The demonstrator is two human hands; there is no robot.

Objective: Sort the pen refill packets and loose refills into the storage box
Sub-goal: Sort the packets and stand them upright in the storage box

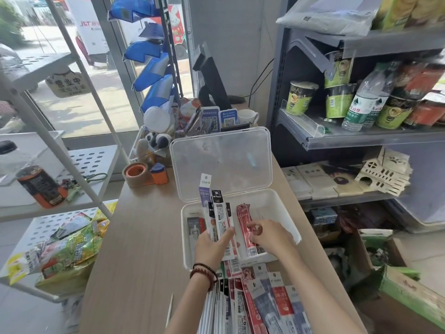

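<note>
Glossy flat refill packets (255, 307) nearest; left grip (212, 242) clasping upright slim packets (218, 213), right grip (267, 233) seemingly pinching a red packet (244, 222).

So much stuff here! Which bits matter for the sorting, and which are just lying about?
Job: storage box, upright packets gripped by left hand, red packets pinched by right hand, packet pile.
Lying about: tape roll, mug, snack bags.

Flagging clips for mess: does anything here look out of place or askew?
A thin white stick, likely a loose refill, lies alone on the table, left of the packet pile. Nothing looks spilled or damaged.
</note>
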